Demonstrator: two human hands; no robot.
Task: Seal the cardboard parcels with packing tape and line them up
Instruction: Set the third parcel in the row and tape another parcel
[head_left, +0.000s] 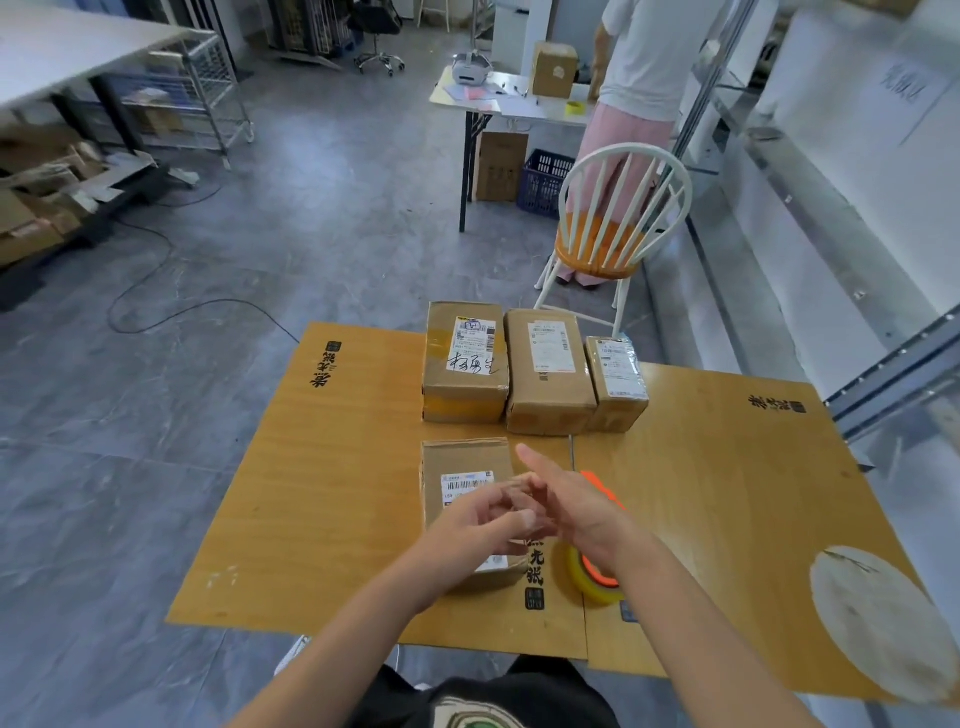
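Step in hand, judged: sealing the last parcel. The near parcel (462, 467) lies label up at the centre of the bench (322, 493), just short of the far row. Left hand (483, 519) and right hand (571, 506) meet above it, fingertips touching. Left grip is curled; right index is straight, its other fingers bent. Cannot tell whether a tape end is pinched between them. The tape roll (589, 579) sits just right of this parcel, below the right wrist.

Next move likely calls for tape drawn along the top seam, then sliding the parcel into line.

Count:
- Parcels: 4. Far-left parcel (465, 364), far-middle parcel (548, 374) and far-right parcel (618, 384) stand side by side, plus the near one.
- Tape roll: 1.
- Orange item (605, 491): 1, partly hidden, kind unclear.
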